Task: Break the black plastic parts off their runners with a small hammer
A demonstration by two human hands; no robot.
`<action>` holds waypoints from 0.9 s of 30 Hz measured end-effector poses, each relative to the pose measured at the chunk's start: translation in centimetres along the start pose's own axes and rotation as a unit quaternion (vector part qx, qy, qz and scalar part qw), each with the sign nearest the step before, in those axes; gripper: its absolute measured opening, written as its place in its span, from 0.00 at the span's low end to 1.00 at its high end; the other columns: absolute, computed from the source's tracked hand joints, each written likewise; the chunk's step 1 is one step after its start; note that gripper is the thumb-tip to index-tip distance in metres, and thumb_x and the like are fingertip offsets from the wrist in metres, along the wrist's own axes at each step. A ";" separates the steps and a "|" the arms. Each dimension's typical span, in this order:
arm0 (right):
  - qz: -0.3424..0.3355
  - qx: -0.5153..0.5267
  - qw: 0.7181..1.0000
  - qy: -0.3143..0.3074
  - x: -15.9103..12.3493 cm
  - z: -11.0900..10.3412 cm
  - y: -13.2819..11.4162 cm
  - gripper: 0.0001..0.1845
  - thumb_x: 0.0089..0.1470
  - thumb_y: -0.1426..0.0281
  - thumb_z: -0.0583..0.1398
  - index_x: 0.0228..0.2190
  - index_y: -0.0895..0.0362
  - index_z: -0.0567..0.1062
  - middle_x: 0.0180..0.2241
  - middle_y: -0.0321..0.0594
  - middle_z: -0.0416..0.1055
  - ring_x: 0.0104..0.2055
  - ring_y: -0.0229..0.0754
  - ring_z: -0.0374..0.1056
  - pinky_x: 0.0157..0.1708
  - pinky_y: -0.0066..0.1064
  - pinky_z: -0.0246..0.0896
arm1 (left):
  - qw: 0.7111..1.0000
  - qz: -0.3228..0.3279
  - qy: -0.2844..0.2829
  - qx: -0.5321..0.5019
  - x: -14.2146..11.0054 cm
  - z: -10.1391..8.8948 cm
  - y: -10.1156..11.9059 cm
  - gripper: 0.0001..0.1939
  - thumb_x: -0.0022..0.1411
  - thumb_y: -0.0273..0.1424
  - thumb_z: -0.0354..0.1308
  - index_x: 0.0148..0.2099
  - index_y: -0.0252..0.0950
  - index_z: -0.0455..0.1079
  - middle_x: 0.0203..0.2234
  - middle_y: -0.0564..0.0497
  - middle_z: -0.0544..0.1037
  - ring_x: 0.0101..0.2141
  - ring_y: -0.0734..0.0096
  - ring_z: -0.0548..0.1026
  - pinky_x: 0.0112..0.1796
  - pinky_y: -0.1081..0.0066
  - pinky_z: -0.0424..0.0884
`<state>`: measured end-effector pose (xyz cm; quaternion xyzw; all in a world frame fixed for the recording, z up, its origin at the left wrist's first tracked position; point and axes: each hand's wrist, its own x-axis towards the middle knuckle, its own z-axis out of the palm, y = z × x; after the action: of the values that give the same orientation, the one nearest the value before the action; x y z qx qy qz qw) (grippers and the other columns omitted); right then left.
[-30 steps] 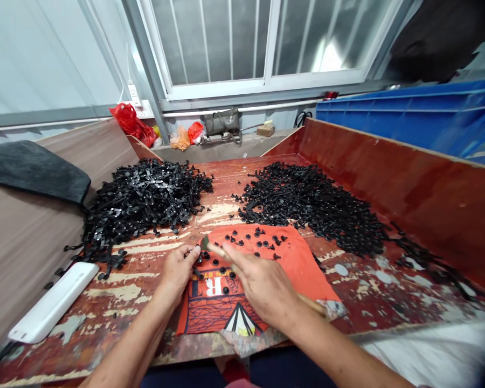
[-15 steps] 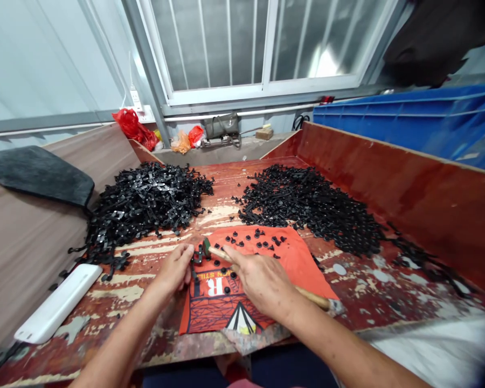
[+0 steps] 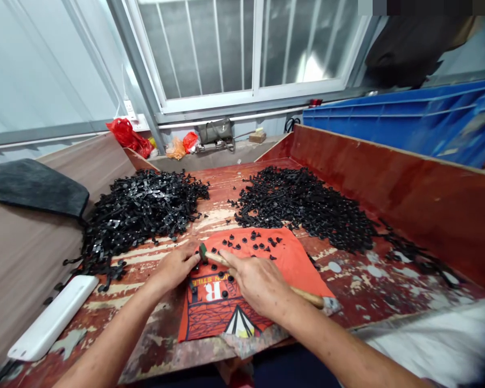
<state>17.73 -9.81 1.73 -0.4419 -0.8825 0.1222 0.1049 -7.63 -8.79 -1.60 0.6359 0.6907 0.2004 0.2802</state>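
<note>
My right hand (image 3: 258, 283) grips the hammer (image 3: 218, 260), head (image 3: 202, 251) at the cloth's (image 3: 293, 264) ten o'clock. Left hand (image 3: 175, 268): finger closure, I cannot tell.

Apparently dark-green hammer head (image 3: 202, 251)

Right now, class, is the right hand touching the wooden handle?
Touching. The head view shows the right hand gripping the wooden handle, which sticks out on either side.
</note>
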 end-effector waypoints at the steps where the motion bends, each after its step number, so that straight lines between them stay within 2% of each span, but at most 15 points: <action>1: 0.000 0.000 1.000 0.000 0.0 0.0 0.0 0.24 0.66 0.66 0.51 0.61 0.40 0.63 0.39 0.41 0.80 0.36 0.47 0.76 0.32 0.32 0.60 | 0.998 -0.009 -0.012 -0.055 0.1 0.2 -0.2 0.19 0.55 0.47 0.54 0.26 0.37 0.72 0.23 0.51 0.76 0.26 0.65 0.71 0.30 0.70 0.60; 4: -0.009 0.006 1.000 -0.001 0.1 -0.3 0.3 0.25 0.65 0.67 0.52 0.62 0.41 0.63 0.36 0.39 0.80 0.35 0.46 0.76 0.32 0.32 0.60 | 0.980 -0.050 -0.008 -0.191 0.1 0.9 -0.2 0.21 0.45 0.51 0.61 0.21 0.36 0.69 0.17 0.53 0.72 0.22 0.69 0.67 0.27 0.71 0.59; 8: -0.020 0.072 0.997 0.030 -0.1 -1.1 0.4 0.24 0.66 0.67 0.51 0.62 0.42 0.62 0.37 0.36 0.81 0.37 0.44 0.76 0.35 0.30 0.63 | 0.959 -0.067 -0.016 -0.276 -0.1 1.2 0.3 0.24 0.41 0.52 0.65 0.23 0.34 0.71 0.18 0.52 0.74 0.21 0.72 0.66 0.26 0.72 0.58; 11: -0.018 0.105 0.991 0.081 -0.3 -1.2 0.1 0.26 0.68 0.68 0.48 0.65 0.44 0.57 0.44 0.37 0.79 0.42 0.42 0.75 0.40 0.30 0.64 | 0.954 -0.075 -0.022 -0.291 -0.3 1.1 0.5 0.25 0.39 0.53 0.67 0.21 0.34 0.72 0.16 0.52 0.73 0.19 0.73 0.64 0.25 0.73 0.57; 13: -0.022 0.069 0.995 0.065 -0.3 -0.8 -0.1 0.27 0.67 0.68 0.49 0.65 0.44 0.56 0.43 0.38 0.80 0.40 0.44 0.76 0.37 0.31 0.65 | 0.952 -0.080 -0.012 -0.294 -0.3 1.0 0.5 0.25 0.37 0.53 0.67 0.19 0.35 0.70 0.14 0.53 0.71 0.18 0.74 0.62 0.24 0.73 0.56; 16: -0.030 0.003 0.999 0.015 -0.2 -0.4 -0.2 0.25 0.66 0.67 0.51 0.62 0.42 0.62 0.35 0.37 0.81 0.33 0.46 0.76 0.31 0.32 0.63 | 0.951 -0.087 0.001 -0.297 -0.4 1.1 0.3 0.25 0.37 0.53 0.66 0.18 0.35 0.69 0.13 0.54 0.70 0.18 0.75 0.61 0.24 0.73 0.55; 20: -0.020 0.034 0.998 0.049 0.1 -0.5 -0.1 0.25 0.68 0.66 0.48 0.64 0.43 0.58 0.38 0.38 0.80 0.37 0.44 0.76 0.33 0.30 0.61 | 0.947 -0.100 0.002 -0.305 -0.6 1.2 0.1 0.24 0.40 0.52 0.66 0.23 0.34 0.73 0.17 0.51 0.75 0.20 0.72 0.65 0.26 0.72 0.58; 24: -0.022 -0.006 1.000 0.004 0.5 -0.7 -0.3 0.22 0.67 0.64 0.51 0.61 0.43 0.64 0.32 0.38 0.80 0.32 0.45 0.75 0.29 0.31 0.57 | 0.942 -0.103 0.001 -0.319 -0.7 1.4 0.3 0.22 0.38 0.50 0.67 0.22 0.34 0.72 0.16 0.53 0.73 0.20 0.72 0.65 0.27 0.72 0.58; 27: -0.020 -0.013 1.000 0.013 0.7 -0.6 -0.6 0.22 0.66 0.63 0.51 0.60 0.43 0.64 0.32 0.38 0.80 0.31 0.44 0.74 0.28 0.30 0.56 | 0.941 -0.105 0.005 -0.323 -0.9 1.4 0.8 0.23 0.38 0.51 0.67 0.20 0.35 0.70 0.15 0.53 0.72 0.20 0.73 0.64 0.27 0.73 0.57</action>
<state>17.04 -9.50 2.52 -0.4274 -0.8910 0.1031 0.1133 -6.12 -9.73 -2.04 0.4337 0.6534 0.3853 0.4863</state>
